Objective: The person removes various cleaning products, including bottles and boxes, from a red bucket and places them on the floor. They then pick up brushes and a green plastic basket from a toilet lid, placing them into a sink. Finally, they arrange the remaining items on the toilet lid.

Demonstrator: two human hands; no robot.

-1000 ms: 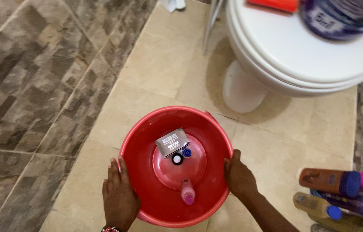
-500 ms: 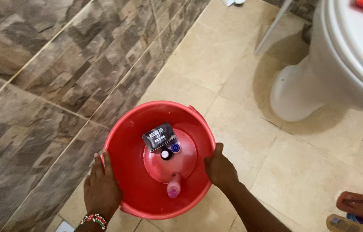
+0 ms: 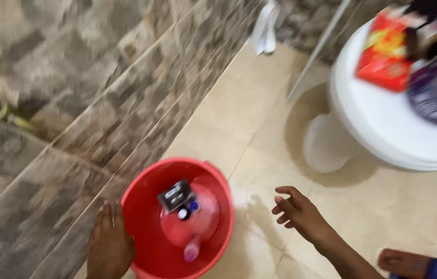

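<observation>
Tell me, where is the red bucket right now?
The red bucket sits on the beige floor at bottom centre, against the stone-tiled wall, with the left hand on its rim.
</observation>
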